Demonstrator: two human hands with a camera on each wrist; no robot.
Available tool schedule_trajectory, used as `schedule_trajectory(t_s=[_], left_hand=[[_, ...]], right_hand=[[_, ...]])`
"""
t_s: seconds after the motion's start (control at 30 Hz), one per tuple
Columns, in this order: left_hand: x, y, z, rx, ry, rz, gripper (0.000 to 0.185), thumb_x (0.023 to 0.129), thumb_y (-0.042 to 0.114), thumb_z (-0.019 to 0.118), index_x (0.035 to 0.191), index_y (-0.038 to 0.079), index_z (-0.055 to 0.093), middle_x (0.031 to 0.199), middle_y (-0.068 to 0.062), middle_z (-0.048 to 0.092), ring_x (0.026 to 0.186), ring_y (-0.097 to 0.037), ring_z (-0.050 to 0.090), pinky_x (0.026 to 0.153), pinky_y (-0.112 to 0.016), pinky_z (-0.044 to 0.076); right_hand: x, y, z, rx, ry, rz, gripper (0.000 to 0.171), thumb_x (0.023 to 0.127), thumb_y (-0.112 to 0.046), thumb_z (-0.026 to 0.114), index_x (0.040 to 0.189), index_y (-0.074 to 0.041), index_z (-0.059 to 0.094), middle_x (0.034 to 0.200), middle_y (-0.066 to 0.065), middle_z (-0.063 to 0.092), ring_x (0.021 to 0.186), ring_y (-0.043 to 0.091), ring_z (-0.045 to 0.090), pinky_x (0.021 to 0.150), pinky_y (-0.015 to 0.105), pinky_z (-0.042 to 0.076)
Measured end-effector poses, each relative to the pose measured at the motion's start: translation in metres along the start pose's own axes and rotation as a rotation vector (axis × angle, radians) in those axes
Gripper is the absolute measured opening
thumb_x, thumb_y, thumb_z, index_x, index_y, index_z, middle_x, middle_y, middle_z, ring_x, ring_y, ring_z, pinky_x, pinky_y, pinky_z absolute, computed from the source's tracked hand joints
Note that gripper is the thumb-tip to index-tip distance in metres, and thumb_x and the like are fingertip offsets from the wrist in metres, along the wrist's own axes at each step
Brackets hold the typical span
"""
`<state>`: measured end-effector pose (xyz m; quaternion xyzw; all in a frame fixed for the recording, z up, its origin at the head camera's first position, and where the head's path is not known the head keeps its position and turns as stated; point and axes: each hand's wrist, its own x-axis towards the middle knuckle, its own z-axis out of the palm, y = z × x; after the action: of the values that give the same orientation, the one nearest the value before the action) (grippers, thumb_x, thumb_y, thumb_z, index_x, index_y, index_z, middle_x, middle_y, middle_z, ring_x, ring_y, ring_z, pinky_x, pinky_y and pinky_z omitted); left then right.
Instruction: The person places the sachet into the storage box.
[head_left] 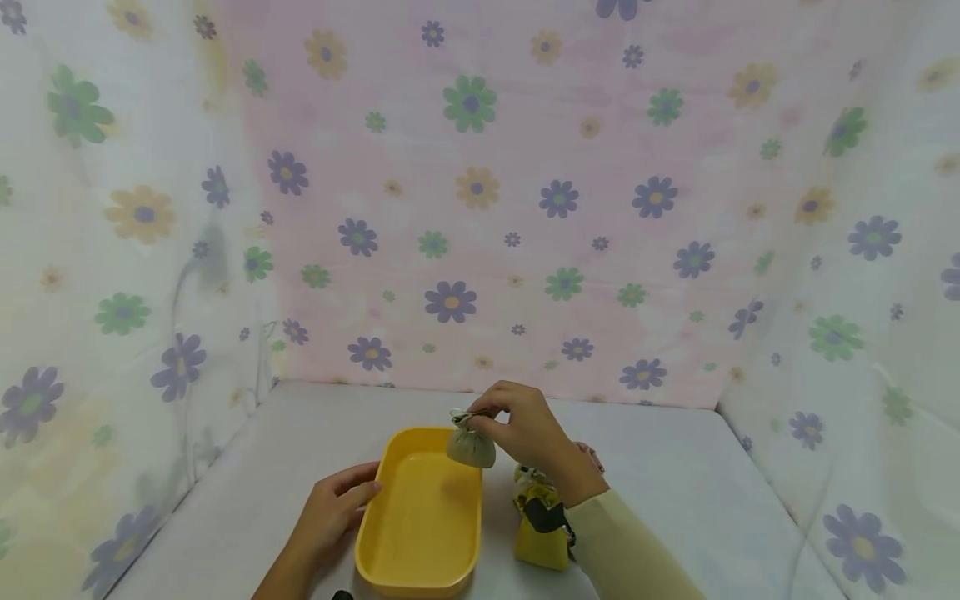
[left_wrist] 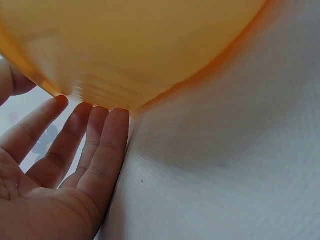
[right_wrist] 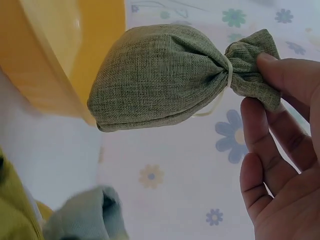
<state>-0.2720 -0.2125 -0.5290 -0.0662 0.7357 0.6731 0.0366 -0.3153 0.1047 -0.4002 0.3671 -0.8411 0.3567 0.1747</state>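
Okay, nearest first: a small dark object (head_left: 342, 595), too cut off to identify, sits at the bottom edge by the tray. Pale sleeve (head_left: 626, 542) comes in from the right and partly covers a cluster of pouches; a yellow-green pouch (head_left: 542, 546) shows best, with a black piece (head_left: 545, 516) in front of its upper part, nature unclear. Yellow tray (head_left: 416, 521) lies on the white table (head_left: 667, 475), left of the cluster and apart from it. Left hand (head_left: 336, 502) is at the tray's left side, fingers mostly straight, tips touching the outer wall. Right hand (head_left: 525, 425) pinches the gathered neck of a green sack (head_left: 471, 448), tied with a light cord (right_wrist: 229, 72). Sack hangs by the tray's far right corner, hiding part of that rim; can't tell if it's fully over the inside. Pinkish item (head_left: 588, 455) peeks out past the wrist, mostly blocked. Farthest back, floral curtain (head_left: 517, 267).
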Motion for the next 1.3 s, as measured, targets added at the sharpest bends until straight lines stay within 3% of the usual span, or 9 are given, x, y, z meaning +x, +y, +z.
schedule_trajectory(t_s=[0.23,0.53,0.83,1.3], left_hand=[[-0.001,0.001,-0.002,0.002,-0.004,0.000,0.051,0.092,0.033,0.078,0.137,0.012,0.067,0.145,-0.011,0.062,0.118,-0.023,0.069,0.087,-0.035,0.064],[0.000,0.000,0.001,0.023,0.012,-0.017,0.053,0.092,0.036,0.078,0.138,0.012,0.067,0.146,-0.011,0.061,0.119,-0.023,0.068,0.089,-0.037,0.064],[-0.003,0.000,0.000,0.026,0.015,-0.019,0.054,0.092,0.036,0.078,0.138,0.011,0.067,0.146,-0.013,0.061,0.120,-0.025,0.068,0.089,-0.038,0.064],[-0.003,0.000,0.001,-0.017,0.003,-0.001,0.052,0.093,0.032,0.077,0.138,0.009,0.066,0.145,-0.013,0.062,0.121,-0.026,0.067,0.089,-0.036,0.064]], right_hand=[[0.012,0.000,0.021,0.055,-0.054,0.081,0.008,0.096,-0.023,0.076,0.103,-0.023,0.080,0.102,-0.013,0.070,0.089,0.001,0.064,0.082,0.032,0.061],[0.023,-0.004,0.046,0.066,-0.106,0.203,0.008,0.094,-0.026,0.078,0.102,-0.025,0.081,0.104,-0.013,0.070,0.089,0.002,0.063,0.081,0.019,0.058],[0.025,-0.005,0.074,0.021,-0.129,0.252,0.006,0.093,-0.026,0.079,0.098,-0.028,0.082,0.099,-0.015,0.068,0.086,-0.002,0.062,0.078,0.016,0.056],[0.028,0.000,0.098,0.040,-0.130,0.373,0.005,0.091,-0.023,0.081,0.092,-0.027,0.082,0.098,-0.014,0.067,0.086,0.001,0.062,0.075,0.016,0.057]])
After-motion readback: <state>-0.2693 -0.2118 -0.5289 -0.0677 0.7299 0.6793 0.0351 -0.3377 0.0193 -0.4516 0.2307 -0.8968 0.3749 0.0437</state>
